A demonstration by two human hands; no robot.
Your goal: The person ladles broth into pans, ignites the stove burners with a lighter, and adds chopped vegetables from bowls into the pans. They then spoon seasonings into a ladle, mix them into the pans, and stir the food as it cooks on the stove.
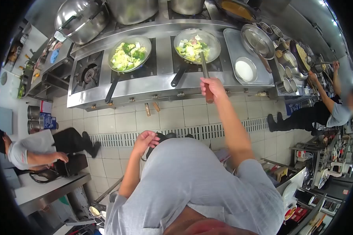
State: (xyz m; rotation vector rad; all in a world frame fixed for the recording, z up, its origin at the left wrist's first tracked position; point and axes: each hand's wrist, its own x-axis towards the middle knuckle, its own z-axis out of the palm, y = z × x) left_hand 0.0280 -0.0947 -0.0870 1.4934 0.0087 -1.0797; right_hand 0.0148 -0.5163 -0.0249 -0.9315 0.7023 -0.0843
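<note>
Gripping the likely stiff, steel-shafted utensil (204, 67), our right hand (214, 87) is wrapping the brown wooden handle (209, 96), surest hold; leftward, our empty left hand (146, 141) is hanging half-curled.

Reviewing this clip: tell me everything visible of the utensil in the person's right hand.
The utensil is long and straight, with a grey, metal-looking shaft and a brown, wood-looking handle. The right hand grips the handle. It slants across the near edge of the right-hand pan, its far end at the green and pale vegetables. That end's shape cannot be made out.
</note>
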